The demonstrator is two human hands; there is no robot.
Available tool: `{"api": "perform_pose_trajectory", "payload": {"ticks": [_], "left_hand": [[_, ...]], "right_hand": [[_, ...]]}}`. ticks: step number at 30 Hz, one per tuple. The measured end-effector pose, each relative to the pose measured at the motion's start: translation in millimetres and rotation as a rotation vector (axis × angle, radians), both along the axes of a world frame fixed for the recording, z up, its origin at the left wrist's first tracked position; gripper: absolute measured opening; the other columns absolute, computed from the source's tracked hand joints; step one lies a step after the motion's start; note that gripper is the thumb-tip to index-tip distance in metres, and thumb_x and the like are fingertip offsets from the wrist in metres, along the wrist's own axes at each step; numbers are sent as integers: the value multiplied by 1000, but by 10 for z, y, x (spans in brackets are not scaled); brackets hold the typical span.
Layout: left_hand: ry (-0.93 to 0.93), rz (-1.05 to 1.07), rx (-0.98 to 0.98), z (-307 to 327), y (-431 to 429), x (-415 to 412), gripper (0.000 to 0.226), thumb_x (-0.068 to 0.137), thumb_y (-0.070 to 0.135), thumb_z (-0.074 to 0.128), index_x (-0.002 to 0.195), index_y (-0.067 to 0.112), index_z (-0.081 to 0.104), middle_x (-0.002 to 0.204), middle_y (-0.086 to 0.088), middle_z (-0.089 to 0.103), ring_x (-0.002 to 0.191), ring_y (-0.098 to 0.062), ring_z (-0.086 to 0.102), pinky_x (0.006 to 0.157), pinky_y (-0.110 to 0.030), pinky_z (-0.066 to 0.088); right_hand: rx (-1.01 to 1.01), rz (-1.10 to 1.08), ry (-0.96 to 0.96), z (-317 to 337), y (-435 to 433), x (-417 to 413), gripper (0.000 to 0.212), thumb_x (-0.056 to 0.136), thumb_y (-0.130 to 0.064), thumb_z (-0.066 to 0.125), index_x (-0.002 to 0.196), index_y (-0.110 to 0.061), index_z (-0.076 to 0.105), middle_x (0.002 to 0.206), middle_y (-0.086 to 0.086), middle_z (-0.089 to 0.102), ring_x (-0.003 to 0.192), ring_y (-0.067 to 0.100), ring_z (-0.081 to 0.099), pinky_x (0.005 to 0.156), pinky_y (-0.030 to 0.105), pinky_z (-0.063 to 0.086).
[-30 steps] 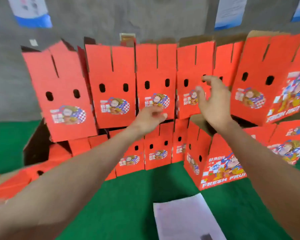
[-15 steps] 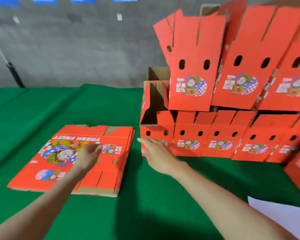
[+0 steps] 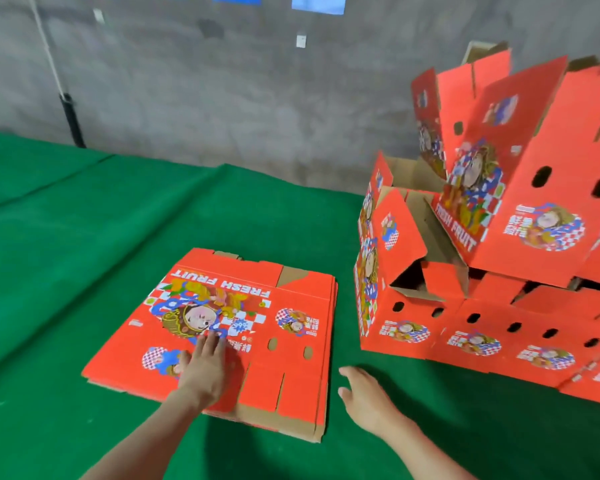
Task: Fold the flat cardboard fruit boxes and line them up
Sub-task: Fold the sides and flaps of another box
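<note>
A stack of flat red cardboard fruit boxes [image 3: 257, 306] lies on the green table [image 3: 84, 237] in front of me, printed side up. My left hand [image 3: 207, 367] rests flat on the top sheet near its front edge, fingers straight. My right hand [image 3: 368, 398] hovers open just right of the stack's front right corner, above the green cloth, holding nothing. To the right, folded red boxes [image 3: 471, 337] stand lined up in a bottom row, with more folded boxes [image 3: 520, 188] stacked on top, flaps up.
A grey concrete wall [image 3: 222, 98] runs behind the table. A dark pole [image 3: 71, 119] stands at the far left by the wall. Green cloth stretches left and in front of the flat stack.
My view swung left from the folded boxes to the flat stack. My left hand came down onto the top sheet; my right hand dropped from the boxes to beside the stack.
</note>
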State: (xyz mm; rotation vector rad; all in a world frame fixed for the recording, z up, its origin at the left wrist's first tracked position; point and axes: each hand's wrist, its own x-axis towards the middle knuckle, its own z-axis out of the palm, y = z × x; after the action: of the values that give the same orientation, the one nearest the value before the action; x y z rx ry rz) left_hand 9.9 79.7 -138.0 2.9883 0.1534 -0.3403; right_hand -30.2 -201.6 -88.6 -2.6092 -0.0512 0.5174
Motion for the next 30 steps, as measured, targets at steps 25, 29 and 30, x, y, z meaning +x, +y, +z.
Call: {"api": "perform_pose_trajectory", "payload": {"ticks": [25,29,30], "left_hand": [[-907,323,-541,854,489,-310,61,81,40,48,114,-11,52,112,-34,52,105,-51,49,91,-54,40],[-780,307,-1117,1302,362,-265,31,84,38,60,93,9,58,81,-16,63,62,-19,60,61,-31,51],[-752,273,-1231,1369,280,-267,21,87,30,64,87,10,61,77,-12,64,54,-8,57,52,-20,48]], "right_hand": [[925,-471,-592,824,-84,-164,15,94,-8,54,80,-4,59,71,12,54,67,16,47,62,31,36],[938,-561,-656,855,-767,-563,13,91,-15,59,79,-19,63,71,2,57,65,13,52,52,21,45],[938,-600,-697,826,-925,-645,11,89,-13,62,81,-20,66,73,-6,62,68,8,56,57,18,47]]}}
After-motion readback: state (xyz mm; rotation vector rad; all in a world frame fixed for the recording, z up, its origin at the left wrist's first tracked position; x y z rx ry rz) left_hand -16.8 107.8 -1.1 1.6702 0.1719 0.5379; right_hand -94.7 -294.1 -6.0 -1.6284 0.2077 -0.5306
